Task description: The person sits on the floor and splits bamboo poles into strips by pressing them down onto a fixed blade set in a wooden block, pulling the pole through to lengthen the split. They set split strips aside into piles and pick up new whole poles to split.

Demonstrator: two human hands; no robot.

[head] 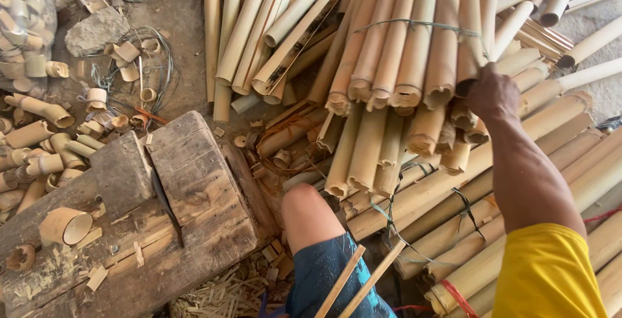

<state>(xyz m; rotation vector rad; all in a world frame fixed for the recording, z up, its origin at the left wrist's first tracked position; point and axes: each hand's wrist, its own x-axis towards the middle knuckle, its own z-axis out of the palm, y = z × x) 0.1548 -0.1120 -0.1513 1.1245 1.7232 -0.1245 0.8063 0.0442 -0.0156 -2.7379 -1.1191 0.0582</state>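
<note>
Over on the far right, the right hand [494,94] was reaching into a tied bundle of bamboo culms [405,46], fingers curled around the cut end of one pole [468,39] at the bundle's right edge. From this angle the hand looked wrapped on it, though the fingertips were tucked behind the bamboo so I couldn't see how tight the hold was. The pole was still sitting inside the bundle, under the thin green wire [414,25] looped across the culms. The arm came in from the near right with a yellow sleeve [547,272] at the shoulder.

Left hand wasn't anywhere in view, so nothing to say about it.

Loads of stuff around. More bamboo poles [531,182] lay stacked below and to the right of the bundle, some bound with dark ties and a red band. A bare knee [308,211] in blue patterned shorts sat near centre, with two thin bamboo strips [359,279] resting across it. On the left was a beat-up wooden chopping block [194,188] with a dark blade [163,201] stuck in a crack. Short cut bamboo rings [65,226] were scattered on and far left of the block, beside some rocks [97,32] and a coil of wire [159,59].
</note>
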